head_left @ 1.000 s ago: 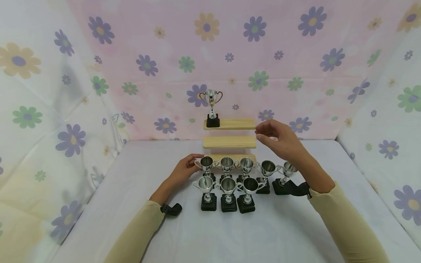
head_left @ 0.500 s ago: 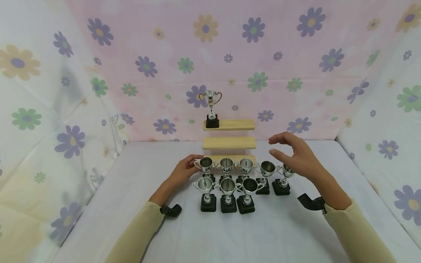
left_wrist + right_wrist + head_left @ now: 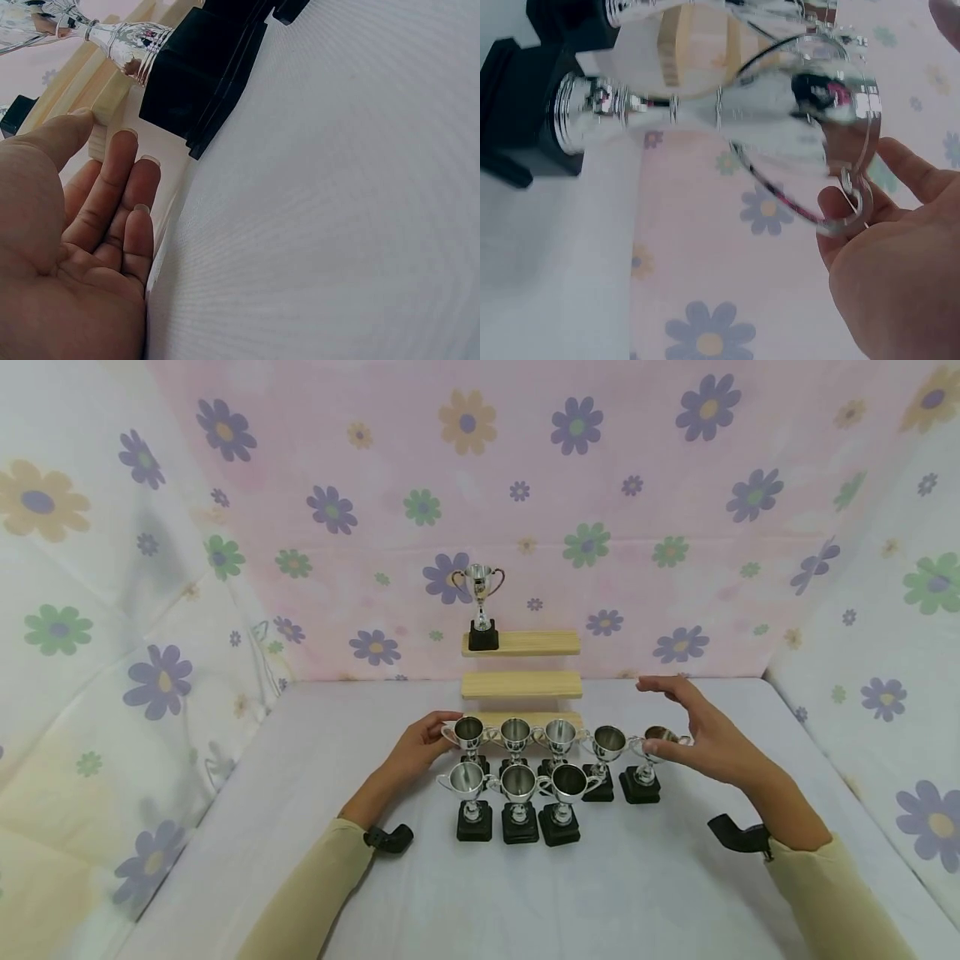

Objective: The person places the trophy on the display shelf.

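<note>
Several small silver trophies on black bases stand in two rows on the white table [image 3: 525,893]. My left hand [image 3: 441,732] rests open beside the back-left trophy [image 3: 469,737]. In the left wrist view its straight fingers [image 3: 124,176] lie next to that trophy's black base [image 3: 202,75] and the lowest wooden step [image 3: 105,101]. My right hand [image 3: 656,717] is spread over the rightmost trophy [image 3: 647,764], thumb at the cup. The right wrist view shows that cup [image 3: 810,112] close against my fingers [image 3: 847,210], which are not closed round it.
A three-step wooden stand [image 3: 525,685] sits against the flowered back wall, with one trophy [image 3: 480,597] on the left end of its top step. Flowered cloth walls close in the left and right sides. Bare white cloth [image 3: 225,827] lies left of the rows.
My right hand has come down and to the right, from beside the top step to the rightmost trophy. The left hand and all the trophies have stayed put.
</note>
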A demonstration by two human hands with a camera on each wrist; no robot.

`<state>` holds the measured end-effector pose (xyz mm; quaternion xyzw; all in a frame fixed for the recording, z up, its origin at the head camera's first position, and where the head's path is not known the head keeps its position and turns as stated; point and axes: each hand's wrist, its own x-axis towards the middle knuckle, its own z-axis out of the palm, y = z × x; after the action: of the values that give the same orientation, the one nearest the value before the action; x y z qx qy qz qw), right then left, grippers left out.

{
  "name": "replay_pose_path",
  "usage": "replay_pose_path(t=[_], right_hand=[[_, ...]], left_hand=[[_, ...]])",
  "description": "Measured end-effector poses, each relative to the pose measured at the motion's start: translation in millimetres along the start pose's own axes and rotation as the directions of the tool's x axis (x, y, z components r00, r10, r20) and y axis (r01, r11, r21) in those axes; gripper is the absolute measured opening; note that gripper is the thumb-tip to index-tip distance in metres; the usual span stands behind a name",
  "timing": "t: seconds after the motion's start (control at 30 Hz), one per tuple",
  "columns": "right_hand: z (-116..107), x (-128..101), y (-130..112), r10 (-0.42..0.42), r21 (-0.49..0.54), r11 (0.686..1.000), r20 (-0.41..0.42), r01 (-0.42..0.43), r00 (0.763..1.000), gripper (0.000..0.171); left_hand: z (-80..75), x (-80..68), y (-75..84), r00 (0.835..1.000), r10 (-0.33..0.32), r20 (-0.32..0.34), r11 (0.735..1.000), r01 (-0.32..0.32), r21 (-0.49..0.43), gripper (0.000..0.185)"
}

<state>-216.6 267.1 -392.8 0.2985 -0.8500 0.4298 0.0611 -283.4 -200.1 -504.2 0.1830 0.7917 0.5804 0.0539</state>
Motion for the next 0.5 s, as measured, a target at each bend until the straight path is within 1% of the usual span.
replay_pose_path(t=[0.13,0.23,0.37,0.5], right_hand=[[-5,-4,8,-0.051,0.035,0.998,0.013,0.05,0.999,0.089],[-6,-6,14,-0.066,0.069,0.996,0.045,0.063,0.997,0.09],[-6,-10,26,-0.054,0.145,0.989,0.109,0.038,0.993,0.092],[-6,-13,40,-0.03,0.19,0.982,0.172,-0.003,0.985,0.096]], left_hand=[[-1.4,0.5,2.2,1.0,0.003,0.007,1.0,-0.003,0.001,0.043],[-1.6,-0.1,3.1,1.0,0.006,0.009,1.0,-0.006,-0.001,0.043],[-1.2,-1.5,2.7,1.0,0.015,0.007,1.0,-0.015,0.0,0.043],[-0.7,-1.5,1.9,1.0,0.016,0.005,1.0,-0.016,0.008,0.044]])
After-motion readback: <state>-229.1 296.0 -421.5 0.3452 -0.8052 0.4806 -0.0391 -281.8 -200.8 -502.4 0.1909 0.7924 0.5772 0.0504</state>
